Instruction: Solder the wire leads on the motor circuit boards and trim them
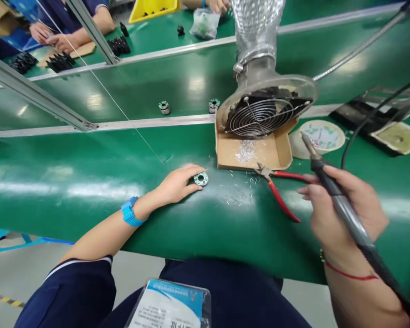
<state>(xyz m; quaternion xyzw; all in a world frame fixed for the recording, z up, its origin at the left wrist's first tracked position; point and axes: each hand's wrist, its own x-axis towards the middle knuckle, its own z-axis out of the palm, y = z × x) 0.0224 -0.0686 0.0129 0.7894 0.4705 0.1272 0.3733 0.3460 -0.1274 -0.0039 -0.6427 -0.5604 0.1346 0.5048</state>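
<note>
My left hand (pixel 180 183) grips a small round motor stator with a green ringed circuit board (pixel 201 178) between thumb and fingers, low over the green bench. In my right hand (pixel 345 205) is a soldering iron (pixel 338 200), its tip pointing up and to the left, away from the stator. Red-handled cutters (pixel 280 191) lie with jaws parted on the bench, just left of my right hand. Clipped wire bits (pixel 241 193) are scattered between the stator and the cutters. A thin wire or thread (pixel 123 111) slants down toward the bench near my left hand.
A fume extractor (pixel 259 109) hangs over a cardboard tray (pixel 256 157) holding wire clippings. Behind stand two more stators (pixel 164 107). At right are a white round spool (pixel 323 136) and a soldering stand with a sponge (pixel 399 136). Across the bench, a co-worker's hands (pixel 58 38) handle parts.
</note>
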